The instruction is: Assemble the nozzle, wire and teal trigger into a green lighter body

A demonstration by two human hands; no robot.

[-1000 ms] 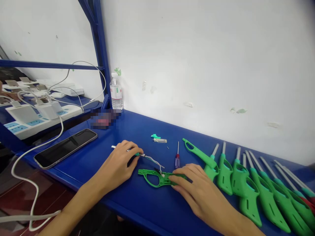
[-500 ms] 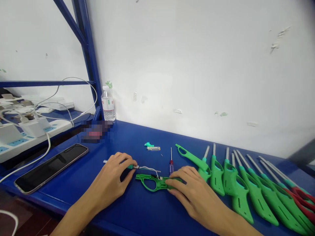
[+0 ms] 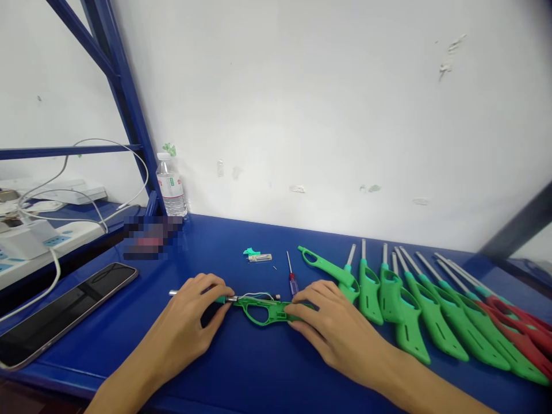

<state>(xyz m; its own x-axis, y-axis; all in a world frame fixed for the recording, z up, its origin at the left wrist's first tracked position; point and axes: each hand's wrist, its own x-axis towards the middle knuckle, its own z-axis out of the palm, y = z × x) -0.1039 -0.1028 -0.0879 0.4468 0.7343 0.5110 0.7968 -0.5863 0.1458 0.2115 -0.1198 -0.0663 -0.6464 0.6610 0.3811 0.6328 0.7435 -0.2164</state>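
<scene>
My left hand [image 3: 196,313] pinches a metal lighter tube [image 3: 173,293] with a teal collar, its inner end against the left tip of an open green lighter shell [image 3: 269,313]. A white wire [image 3: 257,295] runs from the tube along the shell's upper edge to a small dark connector. My right hand [image 3: 330,316] grips the shell's right end, its fingers covering that part. Just above the right hand lies a screwdriver [image 3: 293,283] with a purple-red handle. Behind the shell sit a small teal part [image 3: 251,252] and a clear-and-metal piece [image 3: 260,258].
Several green lighters [image 3: 435,319] and red ones [image 3: 517,330] fan out at the right, beside a loose green shell half [image 3: 323,264]. A phone [image 3: 64,310], a water bottle [image 3: 171,187] and a power strip [image 3: 73,237] with cables are at the left.
The tube in my left hand has come up to the shell's left tip; before, it was apart from it. The wire now lies nearer the shell's upper edge. The view has shifted right.
</scene>
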